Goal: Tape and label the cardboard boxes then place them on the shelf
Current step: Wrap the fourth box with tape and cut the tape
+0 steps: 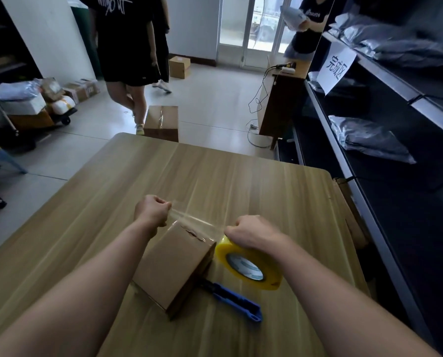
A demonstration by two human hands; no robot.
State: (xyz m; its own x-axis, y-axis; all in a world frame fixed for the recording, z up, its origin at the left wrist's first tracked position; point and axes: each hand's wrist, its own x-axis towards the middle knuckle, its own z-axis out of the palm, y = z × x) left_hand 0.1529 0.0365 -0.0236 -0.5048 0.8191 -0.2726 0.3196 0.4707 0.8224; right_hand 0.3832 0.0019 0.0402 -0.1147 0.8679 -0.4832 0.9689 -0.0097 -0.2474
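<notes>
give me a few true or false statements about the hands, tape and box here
1. The left hand pinches the clear tape by its free end. True.
2. The right hand holds the blue knife. False: it grips the yellow tape roll; the knife lies on the table.
3. The cardboard box sits on the table. True.
4. The shelf holds cardboard boxes. False: grey bags lie on it.

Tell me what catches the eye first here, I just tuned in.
At centre, the left hand pinches a strip of clear tape stretched over a cardboard box on the wooden table, while the right hand grips the yellow tape roll. A blue cutter lies beside the box, and a dark shelf holding grey bags runs along the right.
</notes>
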